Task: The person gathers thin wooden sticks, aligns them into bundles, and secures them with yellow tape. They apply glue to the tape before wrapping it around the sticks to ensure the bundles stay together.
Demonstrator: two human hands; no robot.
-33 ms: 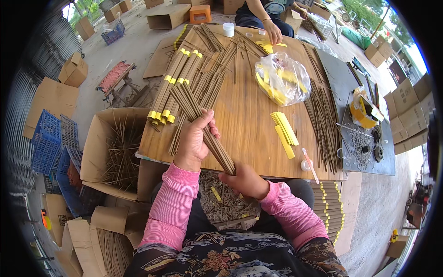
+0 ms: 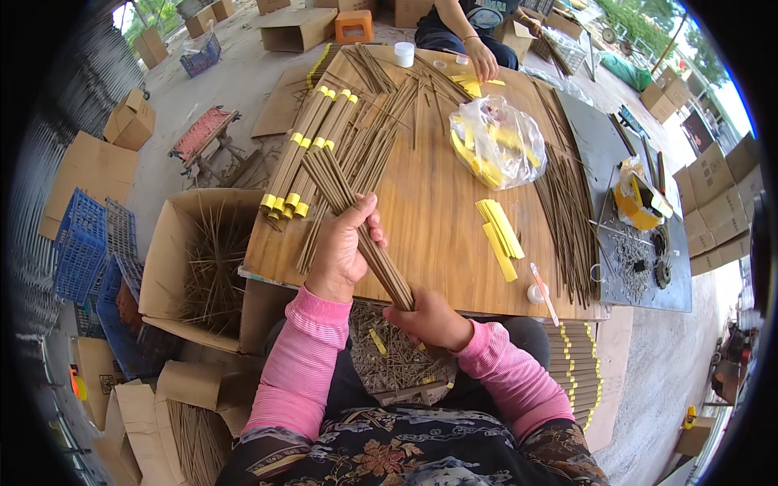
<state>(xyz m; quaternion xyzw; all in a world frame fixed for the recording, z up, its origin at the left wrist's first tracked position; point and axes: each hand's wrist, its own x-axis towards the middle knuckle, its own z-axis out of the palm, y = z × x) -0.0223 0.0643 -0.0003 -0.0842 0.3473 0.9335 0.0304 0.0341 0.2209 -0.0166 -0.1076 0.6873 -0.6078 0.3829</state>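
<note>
The wooden desk (image 2: pixel 438 235) fronts the wearer. A stick bundle (image 2: pixel 383 267) slants across its near edge; the left hand (image 2: pixel 347 243) wraps its middle, the right hand (image 2: pixel 433 318) clasps its lower end. Yellow strips (image 2: pixel 504 231) lie rightward, a plastic bag (image 2: pixel 506 146) beyond.

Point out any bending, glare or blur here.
Head view: the near edge of the brown wooden table curves, fisheye-fashion, and black fills the picture's corners; head view: highlights gleam on the clear plastic bag; head view: bare left hand and bare right hand look fairly sharp.
</note>
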